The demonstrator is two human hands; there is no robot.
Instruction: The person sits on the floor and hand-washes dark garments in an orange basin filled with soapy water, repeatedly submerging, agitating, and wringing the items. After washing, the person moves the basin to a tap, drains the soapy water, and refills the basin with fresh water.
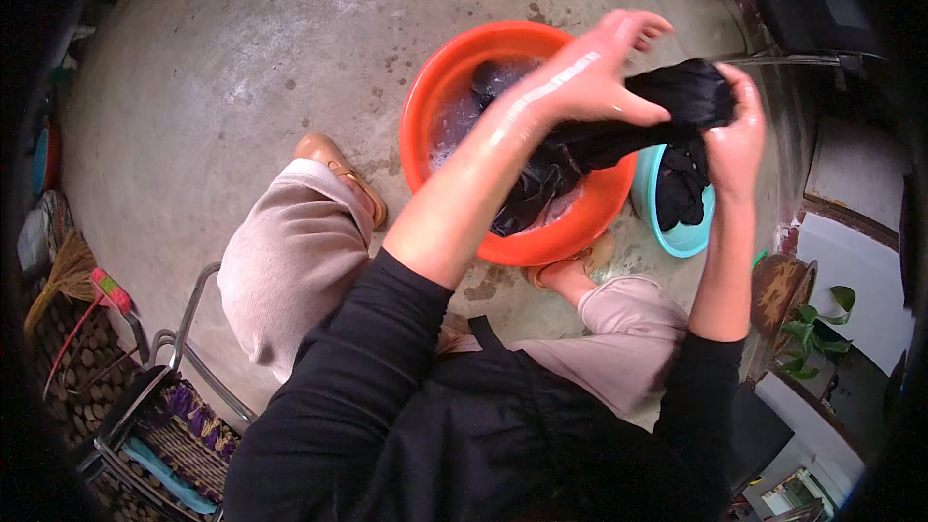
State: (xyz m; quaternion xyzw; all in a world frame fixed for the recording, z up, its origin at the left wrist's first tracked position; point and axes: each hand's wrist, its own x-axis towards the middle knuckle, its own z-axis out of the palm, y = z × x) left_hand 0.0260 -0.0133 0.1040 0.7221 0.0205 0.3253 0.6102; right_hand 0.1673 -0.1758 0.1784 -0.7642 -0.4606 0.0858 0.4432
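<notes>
My right hand [737, 140] is closed around one end of a wet black garment [681, 97], holding it up to the right of an orange basin [418, 126]. From there the cloth stretches down into the basin, where more dark cloth [532, 188] lies in sudsy water [454, 121]. Over the basin's far right side, my left hand [604, 68] is wet and slightly blurred. Its thumb and fingers are spread apart beside the garment, and part of the cloth passes behind it. Beyond the basin's right rim stands a turquoise basin [683, 244] with black cloth [681, 195] in it.
Both basins stand on a grey concrete floor [242, 58] marked with damp spots. My feet in tan shoes [333, 169] are near the orange basin. A metal-framed chair [184, 329] and a straw broom [70, 271] are at the left; a leafy plant [807, 333] is at the right.
</notes>
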